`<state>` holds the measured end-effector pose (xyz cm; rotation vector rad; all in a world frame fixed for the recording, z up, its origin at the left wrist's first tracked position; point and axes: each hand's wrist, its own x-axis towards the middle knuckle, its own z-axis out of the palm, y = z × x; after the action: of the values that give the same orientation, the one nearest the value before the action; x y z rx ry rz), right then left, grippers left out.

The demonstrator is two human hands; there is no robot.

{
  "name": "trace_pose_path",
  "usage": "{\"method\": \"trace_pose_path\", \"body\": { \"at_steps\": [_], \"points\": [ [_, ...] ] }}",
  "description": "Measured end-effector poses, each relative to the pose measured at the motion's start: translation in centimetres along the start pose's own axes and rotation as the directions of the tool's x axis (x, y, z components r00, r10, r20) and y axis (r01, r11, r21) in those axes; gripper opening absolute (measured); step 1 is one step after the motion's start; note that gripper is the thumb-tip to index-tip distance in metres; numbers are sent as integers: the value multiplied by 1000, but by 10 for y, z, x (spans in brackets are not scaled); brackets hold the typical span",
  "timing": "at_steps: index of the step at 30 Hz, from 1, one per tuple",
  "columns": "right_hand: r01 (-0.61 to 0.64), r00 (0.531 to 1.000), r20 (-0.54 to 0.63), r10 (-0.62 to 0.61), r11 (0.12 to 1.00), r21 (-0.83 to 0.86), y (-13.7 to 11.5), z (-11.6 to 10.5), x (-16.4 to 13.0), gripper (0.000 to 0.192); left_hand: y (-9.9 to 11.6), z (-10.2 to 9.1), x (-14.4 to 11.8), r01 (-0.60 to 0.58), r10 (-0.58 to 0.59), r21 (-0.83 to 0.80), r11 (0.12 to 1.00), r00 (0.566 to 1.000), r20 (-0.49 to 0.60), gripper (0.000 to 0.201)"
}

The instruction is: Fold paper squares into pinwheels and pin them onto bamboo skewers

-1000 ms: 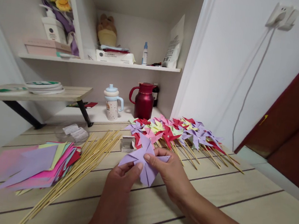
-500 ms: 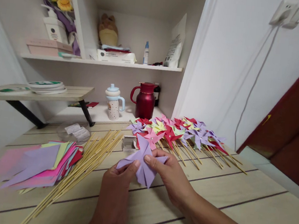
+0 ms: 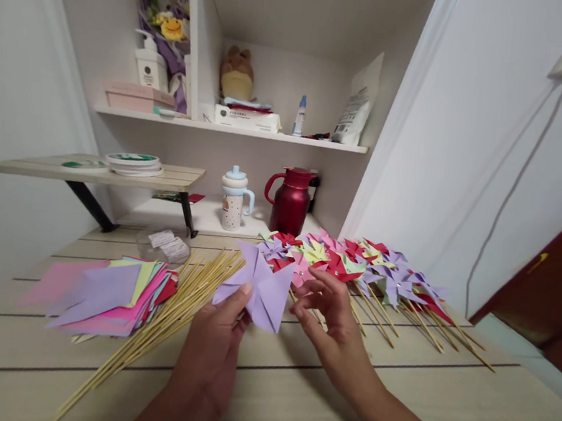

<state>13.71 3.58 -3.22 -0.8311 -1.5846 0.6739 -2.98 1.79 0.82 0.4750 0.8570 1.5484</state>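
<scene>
Planks of the pale wooden counter (image 3: 393,383) are carrying our work. We are holding the folded lilac paper pinwheel (image 3: 259,287) above them, left hand (image 3: 213,354) fingers pinching its lower edge, while right hand (image 3: 332,320) fingers are hovering spread just beside it.

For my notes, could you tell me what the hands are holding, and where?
The left hand pinches the purple paper pinwheel at its lower left edge; the right hand holds nothing, fingers open beside it.

The folded purple paper pinwheel (image 3: 260,289) hides the left hand's (image 3: 210,357) fingertips; both forearms are cut off by the bottom edge.
</scene>
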Motion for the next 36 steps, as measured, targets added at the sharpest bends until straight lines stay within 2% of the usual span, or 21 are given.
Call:
{"method": "trace_pose_path", "body": {
  "at_steps": [5,10,16,18,22,29,32,36],
  "points": [
    [189,982,21,-189,956,-223,-6,0,-1,41,-2,0,-4,28,-28,-6,1000,999,38,38],
    [229,973,84,-214,935,-270,-10,-3,0,33,-6,-2,-4,63,-63,10,998,995,80,30],
    [259,964,121,-236,939,-228,-13,-4,-2,25,-6,2,-7,68,-72,36,997,988,135,33],
    [233,971,99,-217,951,-201,-15,-3,-1,18,-6,3,-10,73,-80,55,996,986,147,30],
    [98,995,43,-93,985,-142,-16,-1,-1,7,-9,2,-12,35,-56,113,993,981,184,25],
    [-65,998,19,67,996,-65,-16,0,-1,11,-13,-1,-11,-30,-16,199,980,974,225,26],
    [-88,996,20,90,992,-85,-18,-1,-1,15,-11,1,-12,-62,11,252,966,980,198,26],
    [-40,998,39,47,984,-172,-23,-2,2,19,-7,5,-14,-42,2,337,941,993,120,22]
  ]
}}
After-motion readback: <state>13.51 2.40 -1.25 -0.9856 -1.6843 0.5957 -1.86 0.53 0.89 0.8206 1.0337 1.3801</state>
